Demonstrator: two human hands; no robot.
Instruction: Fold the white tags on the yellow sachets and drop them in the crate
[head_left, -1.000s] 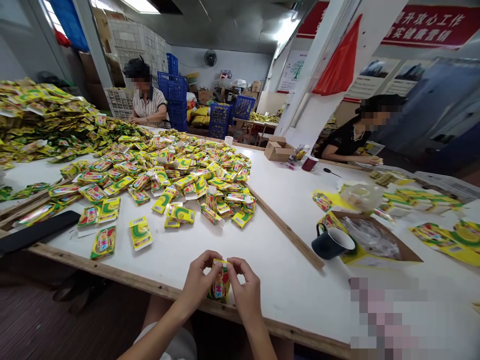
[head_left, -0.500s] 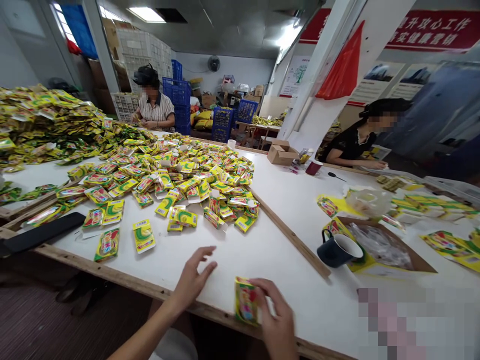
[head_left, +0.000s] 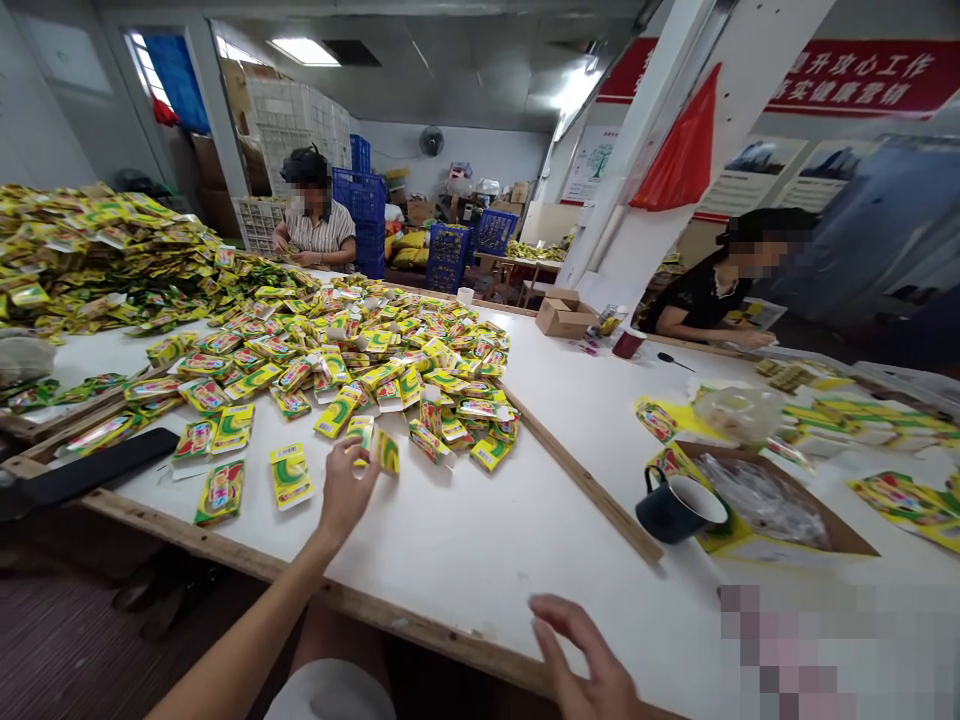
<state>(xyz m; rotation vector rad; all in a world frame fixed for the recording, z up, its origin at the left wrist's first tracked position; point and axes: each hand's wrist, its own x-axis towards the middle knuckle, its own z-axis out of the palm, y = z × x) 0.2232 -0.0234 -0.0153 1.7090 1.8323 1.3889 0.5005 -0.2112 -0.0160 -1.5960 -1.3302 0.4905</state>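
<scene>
My left hand point(head_left: 349, 488) reaches to the near edge of a heap of small yellow-and-green cardboard boxes point(head_left: 420, 345). Its thumb and fingers are closed on one small box point(head_left: 387, 452), held tilted; another box point(head_left: 360, 430) lies just behind the fingertips. Down at the table's front edge, my right hand point(head_left: 589, 660) is empty, thumb and forefinger apart. Left of my left hand, a single box point(head_left: 291, 476) lies flat on the white tabletop point(head_left: 450, 540), with several more boxes point(head_left: 219, 492) beyond it.
A wooden strip point(head_left: 585, 475) crosses the table on the right. Past it stand a dark mug point(head_left: 679, 508) and an open carton point(head_left: 780, 500) with clear plastic bags. A long black object point(head_left: 124, 468) lies at left. Two people point(head_left: 322, 225) sit across the table.
My left hand has moved forward and left to the heap and closed on a box. My right hand has let go of its box, which is out of sight, and shifted right and nearer.
</scene>
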